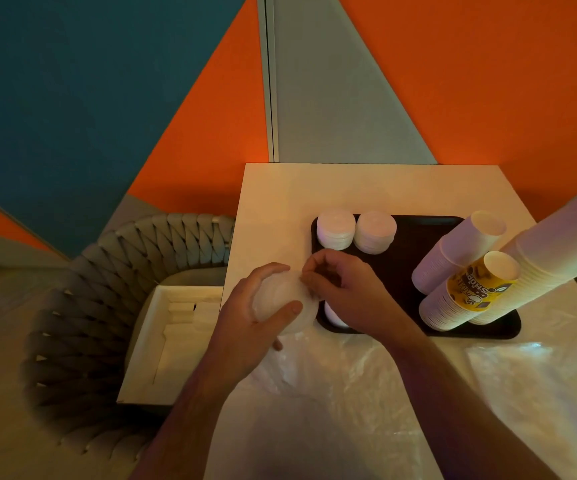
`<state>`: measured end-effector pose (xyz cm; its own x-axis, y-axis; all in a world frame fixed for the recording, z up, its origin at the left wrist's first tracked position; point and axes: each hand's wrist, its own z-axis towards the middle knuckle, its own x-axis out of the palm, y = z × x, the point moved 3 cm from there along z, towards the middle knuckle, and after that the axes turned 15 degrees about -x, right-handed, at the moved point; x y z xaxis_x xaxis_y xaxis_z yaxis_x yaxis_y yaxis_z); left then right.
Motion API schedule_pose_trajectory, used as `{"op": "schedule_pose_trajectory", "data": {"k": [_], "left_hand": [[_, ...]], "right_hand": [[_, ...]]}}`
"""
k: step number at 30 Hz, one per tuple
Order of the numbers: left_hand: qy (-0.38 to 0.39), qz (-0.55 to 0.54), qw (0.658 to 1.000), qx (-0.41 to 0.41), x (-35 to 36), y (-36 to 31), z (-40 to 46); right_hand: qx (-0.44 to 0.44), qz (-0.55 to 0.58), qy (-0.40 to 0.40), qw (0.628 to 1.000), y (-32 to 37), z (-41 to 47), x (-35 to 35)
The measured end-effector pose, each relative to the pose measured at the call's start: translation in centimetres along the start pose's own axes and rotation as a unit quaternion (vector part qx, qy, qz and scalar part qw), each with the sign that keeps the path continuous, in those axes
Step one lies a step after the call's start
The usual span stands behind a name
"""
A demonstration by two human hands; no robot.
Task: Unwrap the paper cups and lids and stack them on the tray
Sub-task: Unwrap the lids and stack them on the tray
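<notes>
Peeling the clear plastic wrap off a sleeve of white plastic lids [282, 303] looks like the step in hand. The left hand [259, 317] curls round the stack, thumb across its top, holding it just off the near-left corner of the black rectangular tray [415, 237]. The right hand [342, 289] has its fingers pinched narrow at the stack's top edge, probably on the wrap, though I can't tell for sure. I'd keep the left grip firm so lids don't fan out, and pull the film down, not sideways. Two unwrapped white lid stacks [356, 232] and leaning paper cup stacks [467, 268] already sit on the tray; loose crumpled wrap [366, 386] litters the pale surface [280, 195].
</notes>
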<state>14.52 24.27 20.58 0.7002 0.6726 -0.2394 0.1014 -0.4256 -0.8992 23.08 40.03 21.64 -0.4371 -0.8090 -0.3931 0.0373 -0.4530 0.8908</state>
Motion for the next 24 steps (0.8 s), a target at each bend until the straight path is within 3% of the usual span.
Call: {"op": "schedule_pose_trajectory", "data": {"k": [5, 12, 18, 21, 24], "left_hand": [[-0.001, -0.005, 1.0, 0.005, 0.0, -0.2, -0.1], [0.005, -0.013, 1.0, 0.003, -0.1, -0.3, 0.0], [-0.025, 0.01, 1.0, 0.012, -0.6, 0.1, -0.3], [-0.028, -0.01, 1.0, 0.008, -0.8, 0.4, -0.3], [-0.032, -0.016, 0.999, 0.005, -0.7, 0.5, -0.2]], "right_hand": [[0.031, 0.083, -0.034, 0.995, -0.3, -0.1, -0.2], [0.051, 0.174, 0.012, 0.983, -1.3, -0.8, -0.2], [0.106, 0.25, -0.052, 0.961, -3.8, -1.5, -1.2], [0.1, 0.118, -0.107, 0.982, -6.3, -1.7, -2.5], [0.044, -0.087, -0.089, 0.991, -8.6, -1.9, -3.0]]}}
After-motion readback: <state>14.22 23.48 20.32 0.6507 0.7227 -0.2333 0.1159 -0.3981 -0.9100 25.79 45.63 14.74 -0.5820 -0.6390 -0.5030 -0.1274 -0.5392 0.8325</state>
